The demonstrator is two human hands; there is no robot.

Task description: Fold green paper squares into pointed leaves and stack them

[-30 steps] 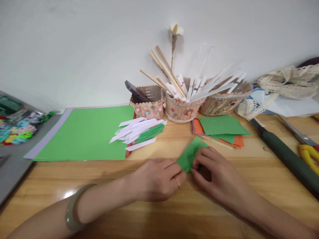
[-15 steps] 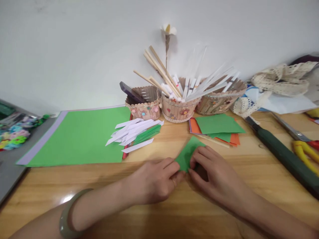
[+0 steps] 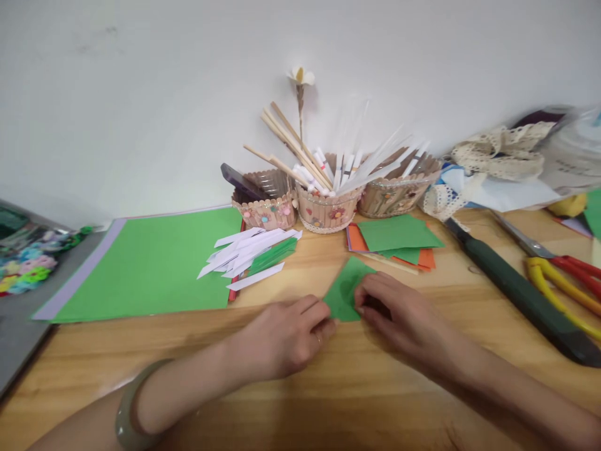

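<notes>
A small piece of green paper [image 3: 346,289] lies between my hands, just above the wooden table [image 3: 282,410] or on it; I cannot tell which. The fingers of my left hand [image 3: 298,335] are closed on its lower left corner. On the right edge, my right hand [image 3: 394,307] pinches the paper between thumb and fingers. Beyond it are stacked green paper pieces [image 3: 399,233] with orange paper [image 3: 357,238] beneath. Left of these lies a pile of white paper strips [image 3: 253,250] with some green strips [image 3: 272,255] among them.
Large green sheets [image 3: 154,263] lie at the left. Three decorated baskets [image 3: 328,212] holding sticks and pens stand against the wall. At the right are a dark green-handled tool [image 3: 521,288], scissors [image 3: 539,266] and lace ribbon [image 3: 507,153]. Colourful small pieces [image 3: 28,263] sit far left.
My hands have moved slightly apart along the green paper's lower edge. The view has turned a little to the right.
</notes>
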